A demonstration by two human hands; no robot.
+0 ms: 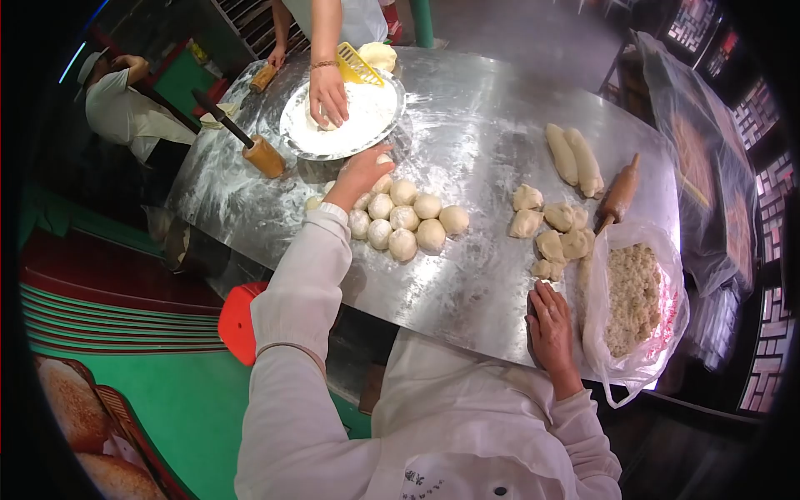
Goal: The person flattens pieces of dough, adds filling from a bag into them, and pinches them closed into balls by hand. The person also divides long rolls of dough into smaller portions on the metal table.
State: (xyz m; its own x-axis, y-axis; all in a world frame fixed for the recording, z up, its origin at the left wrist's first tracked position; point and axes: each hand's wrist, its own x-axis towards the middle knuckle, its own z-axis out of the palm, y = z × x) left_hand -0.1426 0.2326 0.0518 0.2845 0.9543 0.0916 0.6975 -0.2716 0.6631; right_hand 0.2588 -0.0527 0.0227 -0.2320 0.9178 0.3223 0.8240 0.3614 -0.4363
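My left hand reaches across the table to the near rim of the metal tray of flour, its fingers closed around a dough ball. Below and right of it, several round, floured dough balls sit in a close group. My right hand lies at the table's front edge with its fingers stretched out, just below torn dough pieces. Beside it stands a plastic bag of crumbly pale filling.
Another person's hand reaches into the flour. A yellow scraper leans at the tray. Rolling pins, a wooden-headed mallet and two dough rolls lie on the metal table. A red stool stands below.
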